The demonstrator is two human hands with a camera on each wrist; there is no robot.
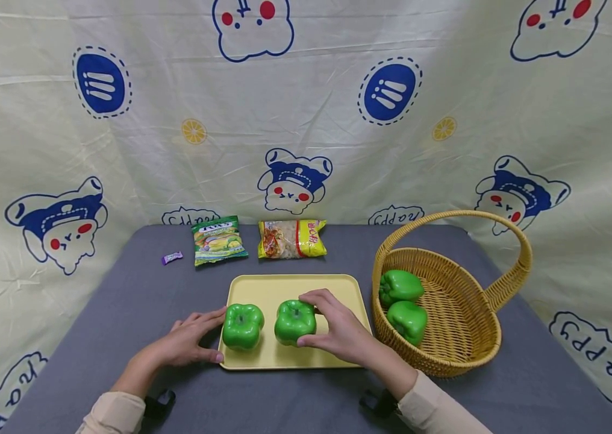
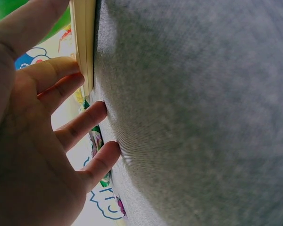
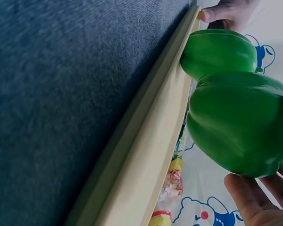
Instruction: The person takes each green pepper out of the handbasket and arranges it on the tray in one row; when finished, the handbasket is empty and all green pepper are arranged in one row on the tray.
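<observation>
My right hand point(image 1: 341, 325) holds a green bell pepper point(image 1: 294, 323) over the yellow tray point(image 1: 317, 358), thumb on its near side and fingers on its far side. In the right wrist view this bell pepper point(image 3: 240, 125) sits between the thumb and fingertips. A second green bell pepper point(image 1: 243, 327) stands at the tray's left end. Beside it, my left hand point(image 1: 189, 339) rests at the tray's left edge, its fingers spread. From the left wrist, the left hand's fingers point(image 2: 82, 123) appear extended, with two fingertips on the grey cloth and others against the tray rim point(image 2: 84, 42).
To the right stands a tall-handled wicker basket point(image 1: 460, 319) with two green peppers point(image 1: 408, 321) inside. Behind the tray lie a green snack bag point(image 1: 219, 241), a yellow-and-clear food packet point(image 1: 291, 239) and a small purple wrapped piece point(image 1: 172, 258). A printed curtain surrounds the grey table.
</observation>
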